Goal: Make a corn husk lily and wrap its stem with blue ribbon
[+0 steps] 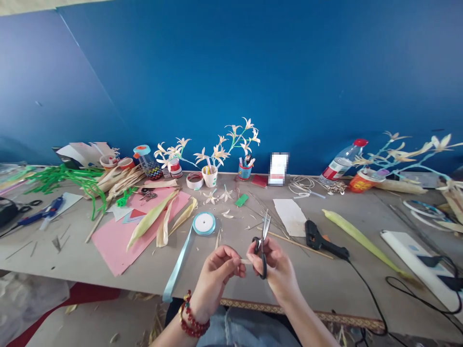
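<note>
My left hand point(223, 266) pinches one end of a small pale strip, seemingly corn husk point(246, 261), between thumb and fingertips. At its other end are the thumb and fingertips of my right hand point(273, 267). That hand also carries a pair of black-handled scissors point(265, 229), blades apart and pointing up, away from the strip. Just beyond my hands lies a roll of light blue ribbon point(204, 223), its loose end hanging over the table's front edge. Finished pale husk flowers point(210, 196) and small husk scraps point(227, 214) are scattered behind it.
Corn husks point(154, 217) rest on pink paper point(119, 243) at left. A black glue gun point(325, 241), a green husk point(361, 238) and a white power strip point(421, 265) with cables occupy the right. Cups of husk flowers, a paper cup point(210, 179) among them, and a bottle point(342, 163) line the wall.
</note>
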`<state>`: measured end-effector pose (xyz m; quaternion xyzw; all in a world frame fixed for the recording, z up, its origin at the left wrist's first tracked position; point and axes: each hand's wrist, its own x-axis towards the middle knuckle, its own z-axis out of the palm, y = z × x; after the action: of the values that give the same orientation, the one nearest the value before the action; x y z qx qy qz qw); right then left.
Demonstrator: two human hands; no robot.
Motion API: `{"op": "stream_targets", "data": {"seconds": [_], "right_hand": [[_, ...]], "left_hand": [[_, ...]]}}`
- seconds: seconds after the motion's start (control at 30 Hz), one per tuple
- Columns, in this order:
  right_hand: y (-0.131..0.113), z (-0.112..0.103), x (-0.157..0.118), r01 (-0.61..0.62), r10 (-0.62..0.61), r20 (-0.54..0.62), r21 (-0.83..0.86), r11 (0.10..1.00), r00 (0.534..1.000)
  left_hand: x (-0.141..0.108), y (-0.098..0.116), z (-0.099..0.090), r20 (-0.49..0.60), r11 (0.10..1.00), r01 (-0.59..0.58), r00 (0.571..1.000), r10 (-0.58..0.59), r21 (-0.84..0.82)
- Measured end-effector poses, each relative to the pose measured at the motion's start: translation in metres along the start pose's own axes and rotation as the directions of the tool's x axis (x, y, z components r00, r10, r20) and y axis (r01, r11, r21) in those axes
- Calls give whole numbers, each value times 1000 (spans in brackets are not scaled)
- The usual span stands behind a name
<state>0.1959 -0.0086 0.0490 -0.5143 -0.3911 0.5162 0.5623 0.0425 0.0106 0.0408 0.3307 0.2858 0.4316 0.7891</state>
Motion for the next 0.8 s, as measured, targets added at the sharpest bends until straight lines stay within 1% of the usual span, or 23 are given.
{"op": "stream_targets", "data": {"seconds": [0.13, 0.27, 0.4, 0.5, 0.67, 0.73, 0.8], "right_hand": [[-7, -3, 2, -25, 24, 44, 15, 1000, 999], [-8, -2, -2, -56, 56, 92, 5, 998, 994], [0, 1, -7, -37, 36, 37, 28, 999, 999], [4, 0, -9, -29, 28, 23, 42, 999, 999], [2, -4, -8, -21, 21, 38, 16, 1000, 999], [0, -5, -9, -25, 24, 62, 11, 1000, 998], [-2, -7, -9, -26, 26, 121, -4, 1000, 992]], "left_hand": [[-4, 0, -2, 9, 1000, -10, 1000, 10, 29], [-5, -2, -3, -42, 999, -41, 998, 40, -30], [-6, -4, -2, -57, 998, -24, 998, 21, -55], [-8, -7, -1, -29, 1000, -15, 999, 15, -12], [-11, -11, 1, 24, 994, -27, 999, 24, 108], [-12, -12, 1, 51, 989, -40, 998, 33, 144], [-11, -11, 0, 70, 978, -66, 996, 53, 198]]}}
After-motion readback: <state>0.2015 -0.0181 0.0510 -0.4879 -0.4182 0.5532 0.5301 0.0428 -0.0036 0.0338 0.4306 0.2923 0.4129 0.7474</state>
